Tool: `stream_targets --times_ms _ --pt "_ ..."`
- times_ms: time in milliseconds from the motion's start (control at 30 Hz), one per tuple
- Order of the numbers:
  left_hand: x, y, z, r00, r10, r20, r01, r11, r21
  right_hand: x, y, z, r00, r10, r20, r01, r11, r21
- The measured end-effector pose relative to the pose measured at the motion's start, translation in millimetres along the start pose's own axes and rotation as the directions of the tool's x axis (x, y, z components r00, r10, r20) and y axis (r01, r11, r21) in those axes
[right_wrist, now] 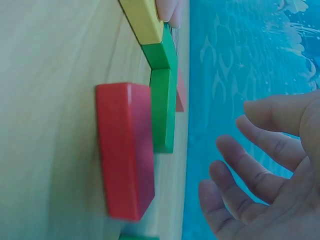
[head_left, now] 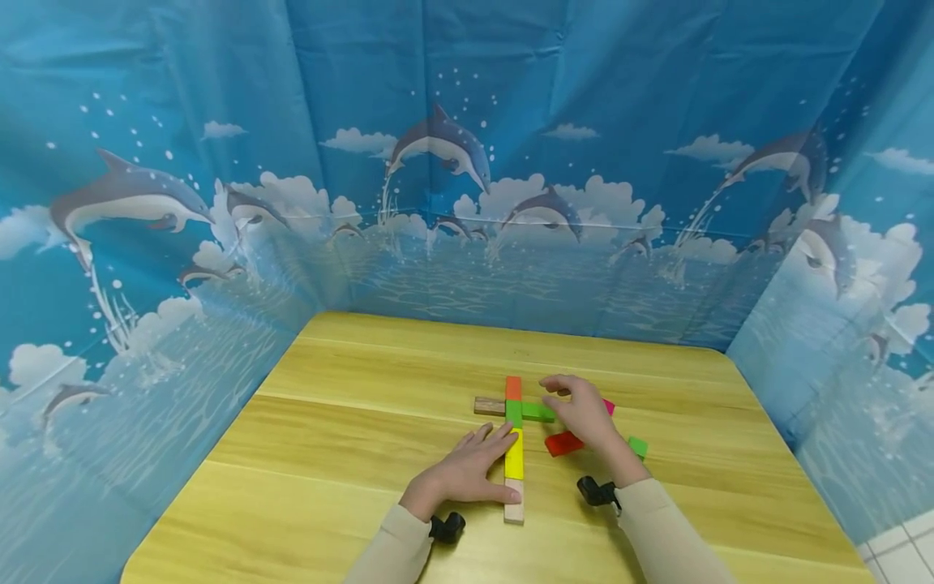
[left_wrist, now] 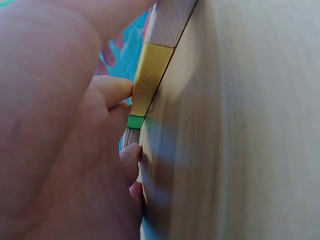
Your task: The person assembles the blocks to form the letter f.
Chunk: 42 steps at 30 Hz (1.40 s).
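Note:
Flat wooden blocks form a cross on the table: an orange block (head_left: 514,388) at the far end, a green block (head_left: 514,415), a yellow block (head_left: 514,461) and a pale wood block (head_left: 514,513) toward me. A brown block (head_left: 490,405) juts left from the green one, and a second green block (head_left: 537,412) juts right. My left hand (head_left: 465,472) lies spread along the left side, fingertips at the yellow block and thumb over the pale one. Above the right arm of the cross, my right hand (head_left: 586,412) hovers with loosely bent, parted fingers and holds nothing.
Right of the cross lie a red block (head_left: 562,444), a pink block (head_left: 609,407) partly behind the right hand, and a loose green block (head_left: 638,448) by the right wrist. A dolphin-print curtain (head_left: 467,276) hangs behind the wooden table (head_left: 350,422).

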State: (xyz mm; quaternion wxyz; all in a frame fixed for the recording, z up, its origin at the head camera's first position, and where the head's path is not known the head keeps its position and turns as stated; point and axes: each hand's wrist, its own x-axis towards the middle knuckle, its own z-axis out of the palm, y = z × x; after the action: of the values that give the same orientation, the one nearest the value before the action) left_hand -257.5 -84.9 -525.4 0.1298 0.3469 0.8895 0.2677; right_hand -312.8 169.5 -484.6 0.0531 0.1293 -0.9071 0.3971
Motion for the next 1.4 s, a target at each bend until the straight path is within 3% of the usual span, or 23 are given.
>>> stream_targets --times_ms 133,500,1067,1400 --pt "-1.8 1.2 -1.1 1.000 0.002 -0.003 -0.002 1.000 -0.012 -14 4 -3 1.000 -0.012 -0.002 0.012 1.000 -0.001" --pt "-0.6 -0.8 -0.7 1.000 -0.001 0.003 0.001 1.000 -0.015 -43 13 -6 0.999 0.050 -0.002 -0.051 0.998 -0.030" --pt "-2.8 0.9 3.2 1.000 0.007 0.008 -0.006 1.000 -0.019 -63 31 1 1.000 0.020 0.021 -0.018 0.992 -0.122" --pt "-0.5 -3.6 -0.1 1.000 0.007 -0.011 -0.006 1.000 0.009 -57 34 10 0.999 -0.045 0.008 0.046 0.980 -0.193"
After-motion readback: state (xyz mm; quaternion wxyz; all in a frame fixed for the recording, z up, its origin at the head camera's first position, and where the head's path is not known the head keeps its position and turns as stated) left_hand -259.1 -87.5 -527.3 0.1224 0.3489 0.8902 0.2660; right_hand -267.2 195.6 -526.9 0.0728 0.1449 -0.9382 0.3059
